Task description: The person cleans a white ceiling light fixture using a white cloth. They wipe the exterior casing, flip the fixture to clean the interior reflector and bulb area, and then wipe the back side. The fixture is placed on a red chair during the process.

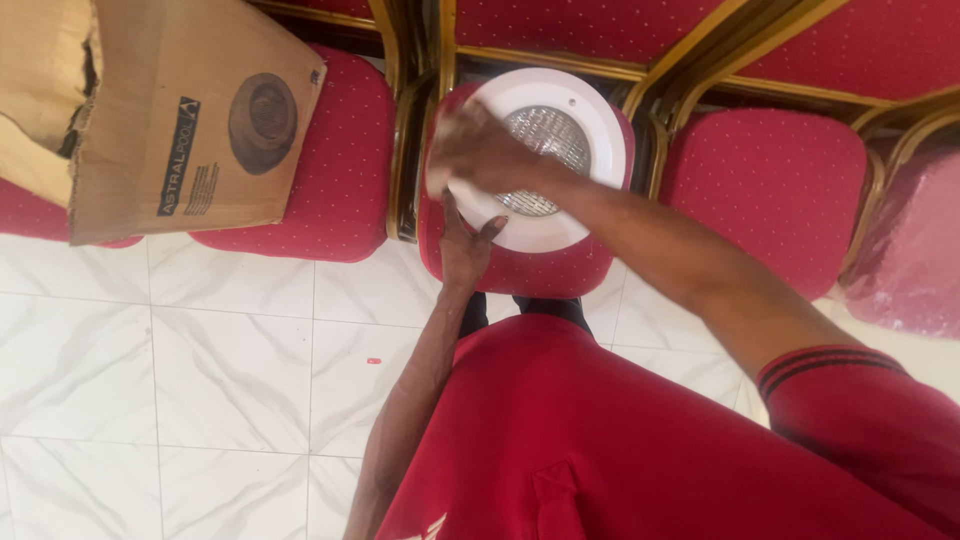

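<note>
head view: a round white light fixture [590, 215] with a ribbed clear lens at its centre lies flat on the seat of a red padded chair [540, 272] with a gold frame, straight in front of the person. the right hand [478, 150] reaches in from the right and rests on the upper left part of the white rim; it looks blurred, and something pale shows under the palm at the rim's edge, though i cannot tell whether that is a cloth or just the rim. the fingers seem curled and pressed down on the disc rather than spread wide. the left hand [463, 245] comes up from below, fingers flat and together against the lower left edge of the fixture, steadying it where the rim meets the seat.

judging from its look, the fixture is a stiff plastic disc, fairly light, with a smooth rim that could slip on the soft cushion. the lens in the middle seems the fragile part, so the broad white rim is the safer place to grip, with a hand on each side.

to the left, an open cardboard box [180, 110] sits on another red chair [340, 170]. more red chairs [770, 190] stand to the right. the floor [200, 370] is white marbled tile.
</note>
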